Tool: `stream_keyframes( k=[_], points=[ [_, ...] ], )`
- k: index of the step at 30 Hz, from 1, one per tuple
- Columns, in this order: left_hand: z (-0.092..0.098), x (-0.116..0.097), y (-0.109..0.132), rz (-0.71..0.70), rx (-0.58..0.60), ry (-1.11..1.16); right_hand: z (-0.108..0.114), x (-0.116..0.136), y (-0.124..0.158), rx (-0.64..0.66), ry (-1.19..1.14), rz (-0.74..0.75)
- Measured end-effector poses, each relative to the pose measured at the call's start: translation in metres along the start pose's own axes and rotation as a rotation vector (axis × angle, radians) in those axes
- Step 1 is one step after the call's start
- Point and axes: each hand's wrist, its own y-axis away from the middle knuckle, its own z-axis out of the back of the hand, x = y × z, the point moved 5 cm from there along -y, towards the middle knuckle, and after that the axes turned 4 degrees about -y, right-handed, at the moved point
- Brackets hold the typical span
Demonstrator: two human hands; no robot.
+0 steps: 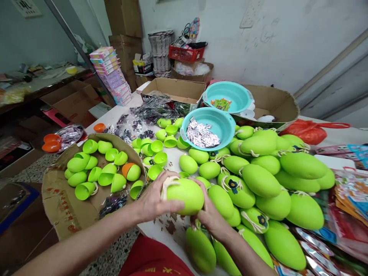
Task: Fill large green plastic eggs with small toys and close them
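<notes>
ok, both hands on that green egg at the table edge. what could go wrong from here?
1. The green egg sits between the left hand and right hand right at the table edge; a slipped grip would likely drop it to the floor.
2. The pile of closed eggs crowds the right wrist; a nudge could roll some off.

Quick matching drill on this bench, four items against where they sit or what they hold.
1. green egg
2. near teal basin
3. far teal basin
4. open green halves

a. in the cardboard box on the left
b. holds silver packets
c. between left hand and right hand
d. holds a green printed piece

Pairs: 1-c, 2-b, 3-d, 4-a
</notes>
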Motion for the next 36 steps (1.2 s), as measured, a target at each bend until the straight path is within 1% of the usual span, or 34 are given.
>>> stream_keyframes(
  k=[1, 2, 3, 4, 6, 8, 10, 12, 13, 14, 16, 18, 20, 21, 22, 24, 25, 26, 27, 28, 30, 33, 35, 36],
  points=[
    [0.002, -0.004, 0.0, -0.068, 0.021, -0.037, 0.003, 0.004, 0.001, -0.002, 0.03, 0.02],
    [0.002, -0.004, 0.0, -0.076, 0.054, -0.023, 0.007, 0.007, 0.002, -0.03, 0.075, 0.062],
    [0.001, 0.0, 0.001, -0.03, 0.098, 0.036, 0.01, 0.01, 0.004, -0.074, 0.125, 0.116],
    [-0.004, 0.005, 0.003, 0.047, 0.15, 0.111, 0.012, 0.01, 0.008, -0.117, 0.172, 0.163],
    [-0.016, 0.017, 0.007, 0.193, 0.233, 0.195, 0.012, 0.002, 0.015, -0.17, 0.207, 0.188],
    [-0.029, 0.028, 0.012, 0.252, 0.249, 0.149, 0.011, -0.015, 0.025, -0.201, 0.114, 0.167],
    [-0.041, 0.037, 0.015, 0.265, 0.264, 0.066, 0.012, -0.033, 0.034, -0.236, -0.049, 0.144],
    [-0.055, 0.046, 0.014, 0.282, 0.313, -0.018, 0.016, -0.047, 0.043, -0.272, -0.182, 0.125],
    [-0.061, 0.049, 0.011, 0.265, 0.333, -0.08, 0.019, -0.05, 0.048, -0.285, -0.218, 0.112],
    [-0.067, 0.05, 0.007, 0.218, 0.333, -0.153, 0.024, -0.049, 0.052, -0.295, -0.231, 0.102],
    [-0.079, 0.043, -0.006, 0.057, 0.301, -0.291, 0.036, -0.038, 0.062, -0.307, -0.196, 0.089],
    [-0.094, 0.03, -0.018, -0.123, 0.28, -0.363, 0.056, -0.015, 0.073, -0.326, -0.071, 0.084],
    [-0.107, 0.014, -0.029, -0.254, 0.291, -0.375, 0.086, 0.015, 0.085, -0.408, 0.087, 0.111],
    [-0.112, 0.007, -0.033, -0.299, 0.279, -0.38, 0.106, 0.03, 0.091, -0.49, 0.143, 0.146],
    [-0.114, 0.002, -0.038, -0.33, 0.243, -0.386, 0.129, 0.045, 0.097, -0.606, 0.174, 0.203],
    [-0.112, 0.001, -0.048, -0.327, 0.148, -0.387, 0.177, 0.071, 0.109, -0.909, 0.253, 0.346],
    [-0.109, 0.006, -0.053, -0.286, 0.11, -0.375, 0.199, 0.08, 0.114, -1.062, 0.323, 0.414],
    [-0.106, 0.015, -0.056, -0.228, 0.086, -0.355, 0.219, 0.087, 0.117, -1.186, 0.403, 0.471],
    [-0.101, 0.027, -0.058, -0.166, 0.074, -0.332, 0.236, 0.089, 0.116, -1.269, 0.466, 0.512],
    [-0.097, 0.04, -0.058, -0.108, 0.068, -0.312, 0.251, 0.089, 0.113, -1.323, 0.52, 0.529],
    [-0.086, 0.068, -0.053, -0.018, 0.057, -0.294, 0.272, 0.083, 0.105, -1.38, 0.616, 0.542],
    [-0.072, 0.103, -0.035, 0.085, 0.045, -0.321, 0.291, 0.07, 0.094, -1.396, 0.703, 0.517],
    [-0.065, 0.117, -0.023, 0.139, 0.034, -0.348, 0.3, 0.063, 0.094, -1.423, 0.757, 0.487],
    [-0.062, 0.12, -0.018, 0.15, 0.025, -0.365, 0.304, 0.06, 0.095, -1.429, 0.788, 0.482]
  ],
)
